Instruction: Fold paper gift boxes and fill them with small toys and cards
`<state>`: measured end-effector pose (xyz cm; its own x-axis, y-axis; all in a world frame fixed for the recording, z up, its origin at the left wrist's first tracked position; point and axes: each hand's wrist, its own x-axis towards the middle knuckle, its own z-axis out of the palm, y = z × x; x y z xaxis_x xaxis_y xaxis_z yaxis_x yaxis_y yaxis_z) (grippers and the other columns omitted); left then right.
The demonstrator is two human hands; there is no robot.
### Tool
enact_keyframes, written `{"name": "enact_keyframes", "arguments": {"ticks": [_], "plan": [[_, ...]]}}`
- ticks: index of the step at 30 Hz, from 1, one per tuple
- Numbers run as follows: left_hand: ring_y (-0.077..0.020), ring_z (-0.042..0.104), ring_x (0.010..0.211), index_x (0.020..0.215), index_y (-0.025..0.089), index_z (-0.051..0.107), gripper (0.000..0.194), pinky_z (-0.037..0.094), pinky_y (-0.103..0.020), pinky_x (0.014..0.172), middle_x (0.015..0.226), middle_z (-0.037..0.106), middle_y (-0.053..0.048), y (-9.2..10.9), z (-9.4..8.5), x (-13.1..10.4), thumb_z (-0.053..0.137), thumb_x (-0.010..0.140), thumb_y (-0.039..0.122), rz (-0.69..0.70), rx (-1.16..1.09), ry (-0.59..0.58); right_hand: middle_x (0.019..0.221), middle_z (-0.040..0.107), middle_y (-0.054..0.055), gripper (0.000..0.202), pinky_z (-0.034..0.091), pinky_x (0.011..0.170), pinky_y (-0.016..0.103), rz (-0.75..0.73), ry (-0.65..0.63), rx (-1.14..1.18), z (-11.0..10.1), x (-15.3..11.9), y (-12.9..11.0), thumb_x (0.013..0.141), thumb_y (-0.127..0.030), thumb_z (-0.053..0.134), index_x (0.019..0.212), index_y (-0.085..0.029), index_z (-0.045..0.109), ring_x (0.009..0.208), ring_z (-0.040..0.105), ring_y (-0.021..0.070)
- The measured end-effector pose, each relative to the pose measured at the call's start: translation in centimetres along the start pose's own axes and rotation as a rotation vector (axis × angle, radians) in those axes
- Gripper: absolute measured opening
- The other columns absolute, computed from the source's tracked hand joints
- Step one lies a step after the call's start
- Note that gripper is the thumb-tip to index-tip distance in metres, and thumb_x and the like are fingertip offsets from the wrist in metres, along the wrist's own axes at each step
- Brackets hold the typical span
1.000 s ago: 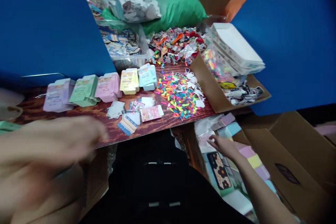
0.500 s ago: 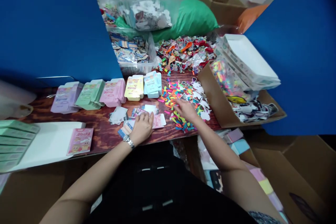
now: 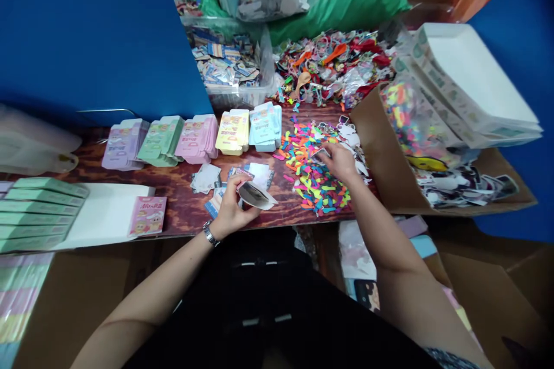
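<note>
My left hand (image 3: pixel 234 213), with a watch on its wrist, grips a small paper box (image 3: pixel 257 197). The box is squeezed so its mouth gapes toward me, dark inside. To the right, the fingers of my right hand (image 3: pixel 341 162) pinch a small dark-edged card (image 3: pixel 321 154) above a heap of bright little balloons (image 3: pixel 318 187). White cut-out pieces (image 3: pixel 350 137) lie just beyond that hand. Under and beside my left hand are blue-striped cards (image 3: pixel 213 206), a white card stack (image 3: pixel 261 174) and another pile of pale cards (image 3: pixel 206 178).
Flat boxes in purple (image 3: pixel 123 144), green (image 3: pixel 160 141), pink (image 3: pixel 197 138), yellow (image 3: pixel 232 131) and blue (image 3: pixel 265 127) line the back. A finished pink box (image 3: pixel 148 215) sits by a white tray (image 3: pixel 101 213). A cardboard carton (image 3: pixel 374 155) stands right; a clear bin (image 3: pixel 236 95) stands behind.
My left hand has lifted the pink box off the cards and its mouth now gapes. My right hand has picked up a small card from the heap. The view has shifted.
</note>
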<state>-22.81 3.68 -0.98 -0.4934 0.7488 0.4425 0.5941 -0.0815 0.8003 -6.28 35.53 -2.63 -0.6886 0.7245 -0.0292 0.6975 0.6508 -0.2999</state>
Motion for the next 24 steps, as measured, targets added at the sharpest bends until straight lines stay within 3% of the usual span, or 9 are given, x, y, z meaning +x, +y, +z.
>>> {"name": "enact_keyframes", "arguments": {"ticks": [2, 4, 7, 11, 14, 17, 21, 24], "plan": [[-0.0219, 0.056, 0.108, 0.122, 0.019, 0.043, 0.06, 0.048, -0.038, 0.097, 0.114, 0.052, -0.009, -0.2, 0.2, -0.3, 0.075, 0.072, 0.027, -0.002, 0.0, 0.009, 0.089, 0.063, 0.008, 0.034, 0.041, 0.073, 0.024, -0.042, -0.003, 0.261, -0.2, 0.0, 0.6, 0.089, -0.041, 0.052, 0.104, -0.013, 0.065, 0.078, 0.055, 0.0156], [-0.023, 0.056, 0.11, 0.124, 0.019, 0.044, 0.061, 0.048, -0.04, 0.098, 0.116, 0.052, -0.009, -0.7, 0.3, -0.5, 0.075, 0.071, 0.025, -0.02, 0.006, -0.007, 0.082, 0.061, 0.005, 0.042, 0.038, 0.065, 0.022, -0.061, -0.088, 0.449, -0.3, -0.3, 1.0, 0.088, -0.048, 0.052, 0.108, -0.012, 0.062, 0.067, 0.051, 0.0121], [-0.0254, 0.055, 0.114, 0.127, 0.018, 0.043, 0.063, 0.046, -0.043, 0.101, 0.12, 0.053, -0.011, -1.5, 0.7, -0.5, 0.073, 0.071, 0.022, -0.068, 0.027, -0.063, 0.073, 0.058, 0.001, 0.041, 0.032, 0.06, 0.02, -0.058, -0.246, 0.282, 0.3, -0.8, 0.6, 0.084, -0.045, 0.06, 0.111, -0.015, 0.063, 0.062, 0.048, 0.0112], [-0.0271, 0.052, 0.119, 0.131, 0.018, 0.041, 0.065, 0.045, -0.045, 0.102, 0.126, 0.051, -0.013, -1.8, 1.1, -0.3, 0.069, 0.072, 0.021, -0.076, 0.075, -0.121, 0.084, 0.063, 0.005, 0.023, 0.032, 0.067, 0.021, -0.035, -0.253, -0.038, 1.0, -1.1, -0.1, 0.086, -0.035, 0.06, 0.096, -0.016, 0.067, 0.076, 0.054, 0.0144], [-0.0273, 0.051, 0.119, 0.132, 0.017, 0.041, 0.066, 0.045, -0.045, 0.102, 0.127, 0.051, -0.013, -1.7, 1.0, -0.1, 0.068, 0.072, 0.021, -0.064, 0.123, -0.125, 0.088, 0.064, 0.005, 0.022, 0.034, 0.072, 0.021, -0.103, -0.245, 0.02, 0.1, -1.3, 0.0, 0.088, -0.034, 0.057, 0.092, -0.015, 0.067, 0.081, 0.055, 0.0145], [-0.028, 0.052, 0.118, 0.131, 0.015, 0.041, 0.065, 0.043, -0.045, 0.103, 0.126, 0.053, -0.014, -1.8, 1.1, 0.3, 0.067, 0.072, 0.022, -0.068, 0.197, -0.114, 0.082, 0.063, 0.004, 0.027, 0.034, 0.069, 0.02, -0.158, -0.205, 0.241, -1.8, -1.8, -0.2, 0.088, -0.04, 0.057, 0.091, -0.014, 0.064, 0.072, 0.052, 0.0121], [-0.0286, 0.053, 0.111, 0.129, 0.013, 0.044, 0.063, 0.044, -0.044, 0.099, 0.12, 0.055, -0.013, -2.1, 1.9, 1.4, 0.067, 0.073, 0.026, -0.076, 0.303, -0.115, 0.077, 0.06, 0.002, 0.042, 0.034, 0.061, 0.019, -0.201, -0.223, 0.619, -4.4, -3.0, -2.8, 0.087, -0.055, 0.058, 0.094, -0.013, 0.06, 0.064, 0.048, 0.0092], [-0.0297, 0.052, 0.109, 0.129, 0.01, 0.045, 0.061, 0.044, -0.045, 0.097, 0.118, 0.056, -0.015, -2.2, 2.8, 2.1, 0.066, 0.073, 0.026, -0.033, 0.366, -0.12, 0.072, 0.058, 0.0, 0.039, 0.031, 0.058, 0.018, -0.276, -0.242, 0.623, -5.7, -3.9, -6.5, 0.089, -0.052, 0.059, 0.098, -0.014, 0.063, 0.06, 0.046, 0.0079]]}}
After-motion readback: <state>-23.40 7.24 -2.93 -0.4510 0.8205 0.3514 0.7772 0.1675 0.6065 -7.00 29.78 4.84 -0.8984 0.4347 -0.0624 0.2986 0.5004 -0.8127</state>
